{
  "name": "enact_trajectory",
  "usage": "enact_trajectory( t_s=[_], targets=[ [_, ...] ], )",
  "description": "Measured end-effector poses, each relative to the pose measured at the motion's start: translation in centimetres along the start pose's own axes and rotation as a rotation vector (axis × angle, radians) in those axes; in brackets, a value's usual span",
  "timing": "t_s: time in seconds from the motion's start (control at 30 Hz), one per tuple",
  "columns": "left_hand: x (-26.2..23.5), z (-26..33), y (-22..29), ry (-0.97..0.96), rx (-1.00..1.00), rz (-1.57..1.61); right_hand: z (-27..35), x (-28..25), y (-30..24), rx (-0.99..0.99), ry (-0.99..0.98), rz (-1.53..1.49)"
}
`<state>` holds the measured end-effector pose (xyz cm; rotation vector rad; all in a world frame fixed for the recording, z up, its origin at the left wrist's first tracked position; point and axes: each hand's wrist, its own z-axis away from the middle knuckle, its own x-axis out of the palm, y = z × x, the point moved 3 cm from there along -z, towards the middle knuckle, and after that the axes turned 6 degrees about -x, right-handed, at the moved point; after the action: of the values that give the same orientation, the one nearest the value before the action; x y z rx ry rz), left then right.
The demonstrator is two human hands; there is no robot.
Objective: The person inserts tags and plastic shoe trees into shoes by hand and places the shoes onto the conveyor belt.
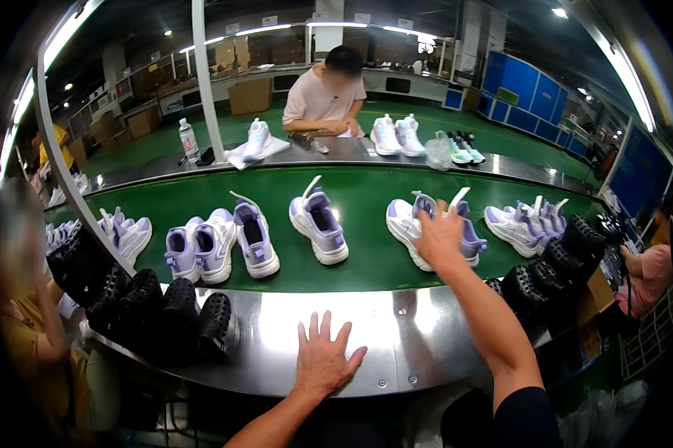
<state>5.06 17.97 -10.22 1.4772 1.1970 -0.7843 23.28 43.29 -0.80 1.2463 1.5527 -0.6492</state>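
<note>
My left hand [326,355] lies flat on the steel ledge [277,321], fingers spread, holding nothing. My right arm stretches over the green conveyor belt [366,276]. There my right hand [440,237] is over a white-and-purple sneaker [404,224] and the purple-heeled sneaker [471,240] beside it. Its fingers are apart and touch or nearly touch the shoes; it partly hides both. A single sneaker [319,225] with its pale tongue raised sits left of that hand. Farther left stand another raised-tongue sneaker [257,237] and a side-by-side pair [202,246].
Black perforated pieces [218,327] line the ledge at left, with more [546,269] at right. More sneakers [522,228] stand on the belt's right. Across it, a person [325,97] works behind a bench with white shoes [398,137] and a bottle [188,140]. A metal post [208,82] rises left.
</note>
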Motion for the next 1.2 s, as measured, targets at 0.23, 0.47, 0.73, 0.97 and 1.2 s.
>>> enact_trajectory(
  t_s=[0.23,0.47,0.73,0.97,1.2],
  targets=[
    [1.2,-0.7,0.8,0.022,0.039,0.030,-5.4,8.1,-14.8,-0.167,-0.026,-1.107],
    [0.5,-0.2,-0.8,0.064,0.063,0.025,-1.3,0.2,-27.8,-0.235,-0.229,-0.779],
    [-0.4,-0.5,0.4,-0.005,0.054,0.178,-3.7,-1.4,-32.3,-0.532,-0.157,-0.298],
    [0.7,-0.6,0.1,-0.066,0.015,0.109,-2.1,-1.6,-32.1,-0.667,-0.127,-0.551],
    [0.1,-0.4,0.2,0.043,0.009,0.036,-0.4,-2.4,-11.2,-0.358,0.200,-0.531]
  ],
)
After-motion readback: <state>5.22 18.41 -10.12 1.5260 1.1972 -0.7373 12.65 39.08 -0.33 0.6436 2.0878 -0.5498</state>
